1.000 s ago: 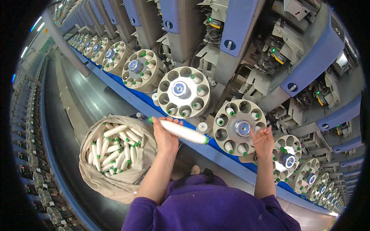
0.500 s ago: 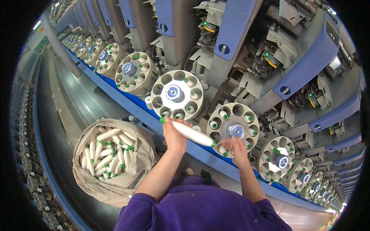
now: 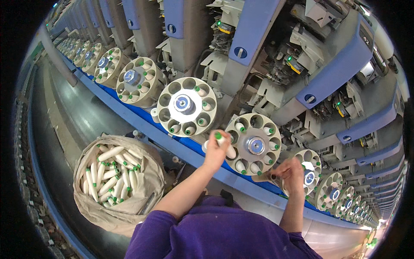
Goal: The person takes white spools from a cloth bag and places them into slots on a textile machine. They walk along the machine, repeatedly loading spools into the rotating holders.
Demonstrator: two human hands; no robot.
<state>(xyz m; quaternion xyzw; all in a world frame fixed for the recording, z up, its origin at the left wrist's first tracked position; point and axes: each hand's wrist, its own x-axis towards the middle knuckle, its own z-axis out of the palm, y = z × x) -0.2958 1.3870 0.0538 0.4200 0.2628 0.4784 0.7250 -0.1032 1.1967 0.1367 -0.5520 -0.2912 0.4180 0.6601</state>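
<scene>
The left hand (image 3: 215, 153) was closed round one bobbin (image 3: 230, 152), its fingers narrowed near the green upper tip. The bobbin was tilted, with its white body running down toward the left edge of the drum (image 3: 246, 146); whether its lower end had entered a pocket or only lay in front of one, I could not tell. It looked light and fairly stiff, probably thread wound on a hard core, so the wound surface would likely be smooth, a little slippery, and easily scuffed or snagged. The bare green tip seemed the safest place to take hold, with only a gentle grip on the white middle.

The right hand (image 3: 293, 175) was to the right of the drum, blurred, with its fingers partly bent. Whether it held anything, I could not tell.

The drum had a ring of round pockets about a metal hub (image 3: 255, 146), and green-tipped bobbins sat in several of them. Up and to the left of the drum was the left drum (image 3: 174, 101), also partly filled; down and to its right was the right drum (image 3: 307, 166). A blue rail (image 3: 172, 144) ran on the person's side of the drum. Well to the drum's left, a cloth bag (image 3: 151, 175) held a loose heap of bobbins (image 3: 110, 153). Behind the drum rose machine units with blue panels (image 3: 254, 34).
</scene>
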